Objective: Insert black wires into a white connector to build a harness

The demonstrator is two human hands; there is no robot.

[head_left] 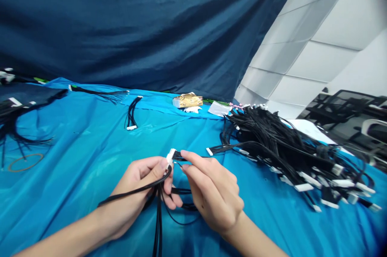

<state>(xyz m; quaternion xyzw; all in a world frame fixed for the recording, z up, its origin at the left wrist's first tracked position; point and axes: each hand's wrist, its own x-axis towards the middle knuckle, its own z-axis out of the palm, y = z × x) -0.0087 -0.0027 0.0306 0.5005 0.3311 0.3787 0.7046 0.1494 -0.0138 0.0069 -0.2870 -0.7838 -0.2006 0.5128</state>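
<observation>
My left hand (pixel 142 192) pinches a white plastic connector (pixel 170 157) between thumb and fingers, in front of me above the blue cloth. Black wires (pixel 158 216) run from the connector; some pass over the left wrist, others hang down between the hands. Just to the right, my right hand (pixel 213 192) has thumb and index finger closed on a thin black wire (pixel 180 165). Its small tip points at the connector's side, a little apart from it. Other black wires lead from the connector under the right fingertips. The right hand's lower fingers are curled and partly hidden.
A large heap of black wire harnesses (pixel 272 140) with white connectors lies at right. More harnesses (pixel 12 118) lie at left, near a brown rubber band (pixel 26 162). A short harness (pixel 131 113) and a gold packet (pixel 189 100) sit farther back, before a dark curtain (pixel 136 27).
</observation>
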